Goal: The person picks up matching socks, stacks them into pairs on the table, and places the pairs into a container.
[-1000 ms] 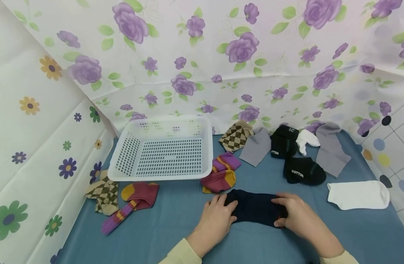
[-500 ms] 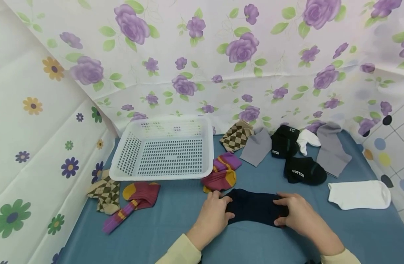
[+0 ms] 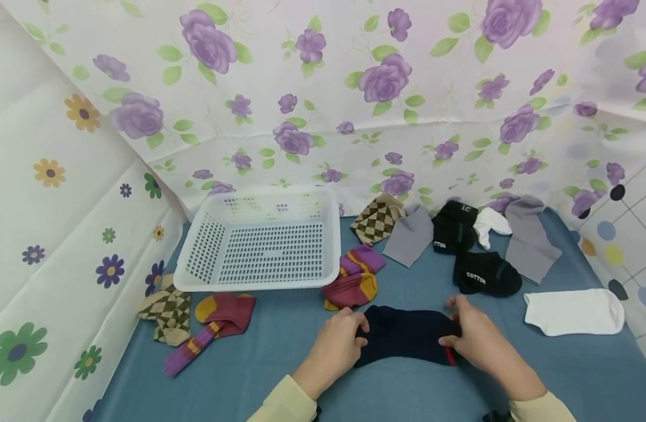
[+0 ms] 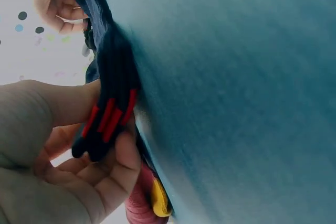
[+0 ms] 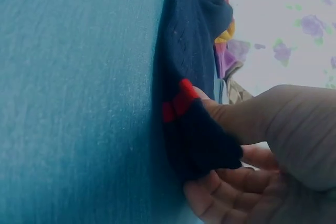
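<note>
Head view's got the left hand [image 3: 337, 341] and right hand [image 3: 476, 335] pinching opposite ends of the navy socks [image 3: 404, 333], matched I reckon, but that white sock [image 3: 573, 312] looks unpaired.

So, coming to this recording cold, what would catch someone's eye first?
Probably the purple-flowered backdrop at the back, with the white basket before it, left of centre. Next, the dark navy sock bundle at lower middle, held near its ends by the left hand and right hand. A flat white sock lies far right.
</note>
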`<state>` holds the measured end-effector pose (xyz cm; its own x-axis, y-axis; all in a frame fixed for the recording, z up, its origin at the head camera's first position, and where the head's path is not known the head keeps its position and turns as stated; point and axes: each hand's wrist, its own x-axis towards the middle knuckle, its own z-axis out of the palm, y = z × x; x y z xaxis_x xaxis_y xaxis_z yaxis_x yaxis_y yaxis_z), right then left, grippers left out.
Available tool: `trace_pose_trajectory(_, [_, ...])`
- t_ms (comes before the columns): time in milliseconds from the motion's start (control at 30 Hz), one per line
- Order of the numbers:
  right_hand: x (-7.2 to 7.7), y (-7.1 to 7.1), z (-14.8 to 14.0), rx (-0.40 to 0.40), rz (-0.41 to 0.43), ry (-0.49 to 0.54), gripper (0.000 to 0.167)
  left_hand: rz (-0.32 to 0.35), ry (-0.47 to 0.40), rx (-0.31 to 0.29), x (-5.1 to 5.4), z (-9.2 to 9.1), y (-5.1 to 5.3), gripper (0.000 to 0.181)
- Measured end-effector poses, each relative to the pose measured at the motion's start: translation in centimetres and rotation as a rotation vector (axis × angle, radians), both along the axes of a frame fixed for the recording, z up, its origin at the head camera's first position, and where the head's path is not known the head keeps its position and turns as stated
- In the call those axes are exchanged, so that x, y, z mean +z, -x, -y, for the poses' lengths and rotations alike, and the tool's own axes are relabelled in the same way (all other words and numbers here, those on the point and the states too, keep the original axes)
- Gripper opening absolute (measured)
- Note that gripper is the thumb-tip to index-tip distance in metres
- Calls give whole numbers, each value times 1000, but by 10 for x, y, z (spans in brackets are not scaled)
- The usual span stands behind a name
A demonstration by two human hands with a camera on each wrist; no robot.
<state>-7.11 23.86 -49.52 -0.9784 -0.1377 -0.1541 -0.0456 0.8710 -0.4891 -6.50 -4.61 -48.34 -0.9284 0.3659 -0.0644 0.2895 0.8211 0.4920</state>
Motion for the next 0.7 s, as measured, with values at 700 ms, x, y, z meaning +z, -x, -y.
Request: trace_pose_trajectory(700, [50,12,-8,58,-359,157,25,-108,-392,137,58,37,10,19])
